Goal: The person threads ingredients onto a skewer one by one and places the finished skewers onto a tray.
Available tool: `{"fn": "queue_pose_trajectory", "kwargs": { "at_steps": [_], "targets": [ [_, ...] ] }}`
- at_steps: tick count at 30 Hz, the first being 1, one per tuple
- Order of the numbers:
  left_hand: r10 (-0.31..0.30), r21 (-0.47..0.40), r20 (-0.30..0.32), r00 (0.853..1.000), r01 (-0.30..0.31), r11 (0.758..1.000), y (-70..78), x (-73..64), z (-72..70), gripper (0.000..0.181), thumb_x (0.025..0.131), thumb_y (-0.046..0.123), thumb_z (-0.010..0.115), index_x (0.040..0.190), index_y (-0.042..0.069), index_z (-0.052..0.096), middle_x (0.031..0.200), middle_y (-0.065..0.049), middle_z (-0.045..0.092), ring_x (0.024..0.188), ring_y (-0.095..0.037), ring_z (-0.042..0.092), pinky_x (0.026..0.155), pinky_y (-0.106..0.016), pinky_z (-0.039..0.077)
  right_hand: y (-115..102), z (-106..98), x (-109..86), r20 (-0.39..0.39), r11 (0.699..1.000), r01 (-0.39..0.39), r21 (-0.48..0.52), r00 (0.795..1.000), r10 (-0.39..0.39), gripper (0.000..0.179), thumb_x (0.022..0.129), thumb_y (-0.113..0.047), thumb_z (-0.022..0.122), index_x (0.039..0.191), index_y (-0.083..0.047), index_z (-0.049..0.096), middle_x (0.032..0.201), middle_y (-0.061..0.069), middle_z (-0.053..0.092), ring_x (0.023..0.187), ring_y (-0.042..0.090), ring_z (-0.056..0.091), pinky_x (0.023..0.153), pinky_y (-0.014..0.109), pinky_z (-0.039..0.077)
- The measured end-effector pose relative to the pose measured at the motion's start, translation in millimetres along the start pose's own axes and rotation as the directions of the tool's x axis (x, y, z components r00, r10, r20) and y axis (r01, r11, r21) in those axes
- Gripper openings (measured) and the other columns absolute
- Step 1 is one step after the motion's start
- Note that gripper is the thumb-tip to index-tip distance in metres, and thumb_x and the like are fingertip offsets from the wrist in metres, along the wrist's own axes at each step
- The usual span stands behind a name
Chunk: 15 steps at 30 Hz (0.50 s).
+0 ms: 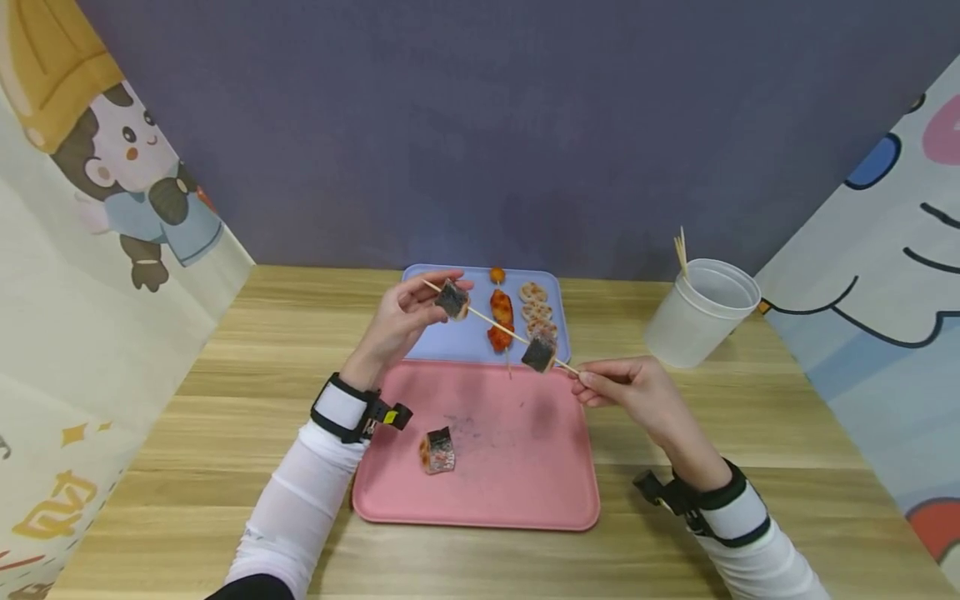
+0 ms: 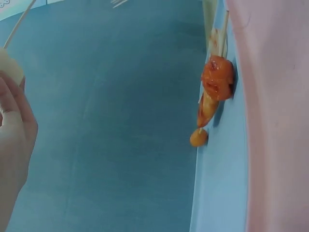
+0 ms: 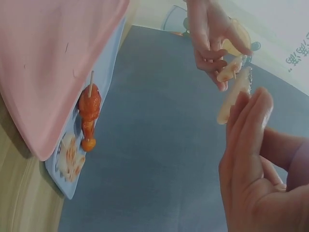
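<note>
My left hand [image 1: 393, 321] pinches a dark-topped food piece [image 1: 452, 300] that sits near the upper left end of a thin wooden skewer [image 1: 498, 326]. Toward the skewer's other end is a second dark-topped piece [image 1: 540, 353], with pale sides in the right wrist view. My right hand [image 1: 637, 392] holds the skewer's lower right end between thumb and fingers. The skewer slants in the air above the trays. A third such piece [image 1: 438, 451], dark on top and browned at one side, lies on the pink tray [image 1: 517, 492] below.
Behind the pink tray lies a blue tray [image 1: 450, 342] with a skewer of orange-red meat [image 1: 501, 321] and several pale browned slices [image 1: 534, 293]. A white bucket [image 1: 686, 325] with a few sticks [image 1: 681, 252] stands at the right. A dark partition [image 1: 480, 142] rises behind the table.
</note>
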<state>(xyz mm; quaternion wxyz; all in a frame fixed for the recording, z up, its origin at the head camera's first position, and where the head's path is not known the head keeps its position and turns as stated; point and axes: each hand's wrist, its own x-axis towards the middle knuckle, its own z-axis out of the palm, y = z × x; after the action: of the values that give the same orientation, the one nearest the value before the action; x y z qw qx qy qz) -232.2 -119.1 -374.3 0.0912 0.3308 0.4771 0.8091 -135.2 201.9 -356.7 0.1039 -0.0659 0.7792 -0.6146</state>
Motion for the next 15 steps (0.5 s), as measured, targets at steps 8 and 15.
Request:
{"fn": "queue_pose_trajectory", "kwargs": {
  "at_steps": [8,15],
  "targets": [
    [0.063,0.025,0.026,0.998,-0.064,0.998,-1.1,-0.8,1.9,0.049,0.088,0.022,0.067,0.130,0.000,0.055,0.121,-0.010,0.065,0.109,-0.019,0.061,0.071,-0.026,0.047,-1.3,1.5,-1.2,0.003,1.000,0.004,-0.015,1.000,-0.004,0.031,0.092,0.001,0.057,0.115,0.021,0.056,0.080,0.001,0.073,0.073,0.010,0.071,0.070,0.033,0.058],
    [0.120,0.183,0.031,0.992,-0.124,0.975,4.5,-1.4,3.7,0.048,0.090,0.020,0.066,0.125,-0.011,0.055,0.112,-0.009,0.068,0.104,-0.020,0.065,0.078,-0.026,0.053,-1.3,2.2,-1.5,-0.002,1.000,-0.012,-0.022,1.000,0.012,0.032,0.092,0.000,0.058,0.116,0.021,0.056,0.082,0.005,0.074,0.073,0.010,0.071,0.071,0.033,0.058]
  ]
}}
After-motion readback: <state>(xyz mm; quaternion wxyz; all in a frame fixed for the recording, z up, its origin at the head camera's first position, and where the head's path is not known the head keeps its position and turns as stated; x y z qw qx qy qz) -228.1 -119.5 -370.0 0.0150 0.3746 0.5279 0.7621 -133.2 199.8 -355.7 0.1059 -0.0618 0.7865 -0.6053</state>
